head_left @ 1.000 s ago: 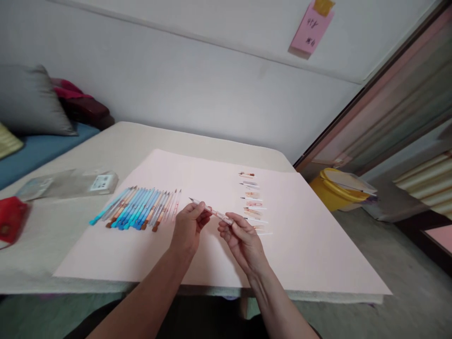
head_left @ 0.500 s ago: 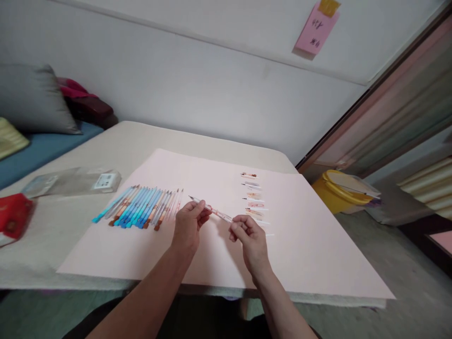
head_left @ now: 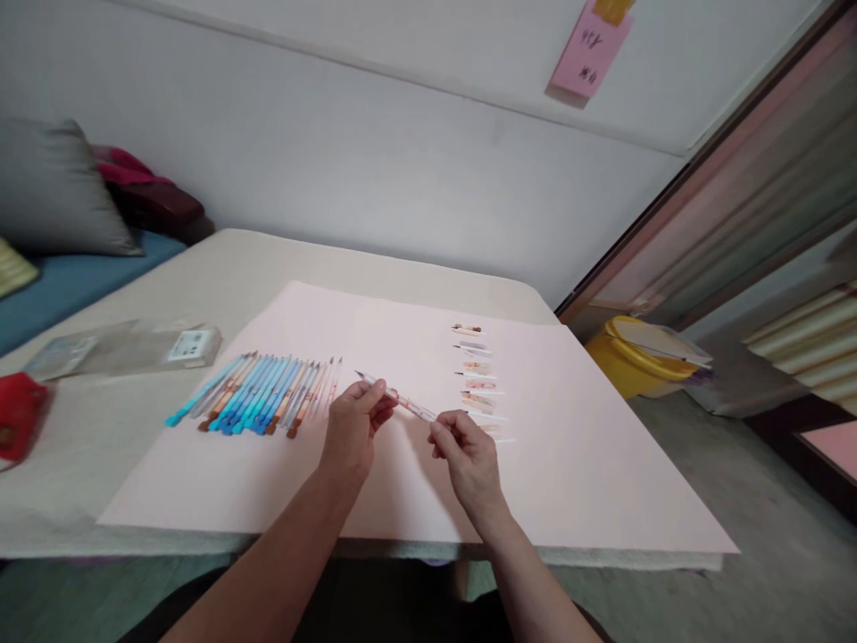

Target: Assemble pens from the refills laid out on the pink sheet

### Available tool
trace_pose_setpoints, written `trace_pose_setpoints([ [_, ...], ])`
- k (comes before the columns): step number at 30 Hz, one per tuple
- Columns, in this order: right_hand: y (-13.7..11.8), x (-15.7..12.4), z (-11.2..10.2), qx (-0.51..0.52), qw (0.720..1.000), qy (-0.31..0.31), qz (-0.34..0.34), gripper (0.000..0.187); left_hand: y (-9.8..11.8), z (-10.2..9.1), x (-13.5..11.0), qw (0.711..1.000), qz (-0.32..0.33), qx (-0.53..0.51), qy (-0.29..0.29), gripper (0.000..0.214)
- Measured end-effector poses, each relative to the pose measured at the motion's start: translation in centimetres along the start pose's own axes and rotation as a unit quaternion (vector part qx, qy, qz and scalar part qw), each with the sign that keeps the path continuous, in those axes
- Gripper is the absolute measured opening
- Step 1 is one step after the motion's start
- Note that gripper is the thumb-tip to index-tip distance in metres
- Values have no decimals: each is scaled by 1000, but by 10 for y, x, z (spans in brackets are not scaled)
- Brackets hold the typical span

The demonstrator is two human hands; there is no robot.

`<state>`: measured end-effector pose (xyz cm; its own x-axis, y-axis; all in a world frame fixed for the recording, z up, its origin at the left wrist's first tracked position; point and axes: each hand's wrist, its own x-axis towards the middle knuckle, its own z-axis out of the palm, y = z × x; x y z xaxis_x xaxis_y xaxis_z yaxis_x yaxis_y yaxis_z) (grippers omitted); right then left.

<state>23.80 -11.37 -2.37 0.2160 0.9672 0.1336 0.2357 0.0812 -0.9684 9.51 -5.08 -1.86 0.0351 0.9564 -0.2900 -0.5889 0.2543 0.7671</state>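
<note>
Between my two hands is a slim white pen point(head_left: 416, 410) with pinkish-red markings, its dark pointed tip up and to the left. My left hand point(head_left: 349, 433) pinches it near the tip end between thumb and fingers. At the opposite end, the fingertips of my right hand point(head_left: 469, 454) are closed on it. Left of my hands, a row of pens point(head_left: 258, 397) lies side by side in blue, brown, grey and pale pink. Beyond my right hand, a column of small pen parts point(head_left: 477, 367) includes thin white sticks with dark tips; finer detail is too small to tell.
A pale pink sheet point(head_left: 589, 473) covers much of the beige-topped table point(head_left: 375, 268). Clear plastic packaging point(head_left: 134, 346) and a red object point(head_left: 20, 418) lie at the left. A yellow bucket point(head_left: 619, 366) stands on the floor at the right, and a white wall is behind.
The whole view has shifted slightly, so things sit a little further left. Both hands keep the same hold on the pen.
</note>
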Motion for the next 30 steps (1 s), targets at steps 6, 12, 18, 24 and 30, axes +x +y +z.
trace_pose_setpoints([
  [6, 0, -1, -3, -15, 1000, 5, -4, 18, 2, 0, 2, 1000, 5, -3, 10, 25],
  [12, -2, -2, -5, -18, 1000, 10, -10, 20, 2, 1, 2, 1000, -2, -4, 9, 25],
  [18, 1, 1, -3, 34, 999, -25, 22, 20, 0, -1, 0, 1000, -12, -12, -8, 24],
  [24, 0, 3, -4, 89, 994, -36, 55, 19, 1, -1, 0, 1000, -21, -18, -16, 23],
  [30, -1, 7, -4, 275, 957, -56, 74, 11, 2, -2, 2, 997, -58, -47, -8, 19],
])
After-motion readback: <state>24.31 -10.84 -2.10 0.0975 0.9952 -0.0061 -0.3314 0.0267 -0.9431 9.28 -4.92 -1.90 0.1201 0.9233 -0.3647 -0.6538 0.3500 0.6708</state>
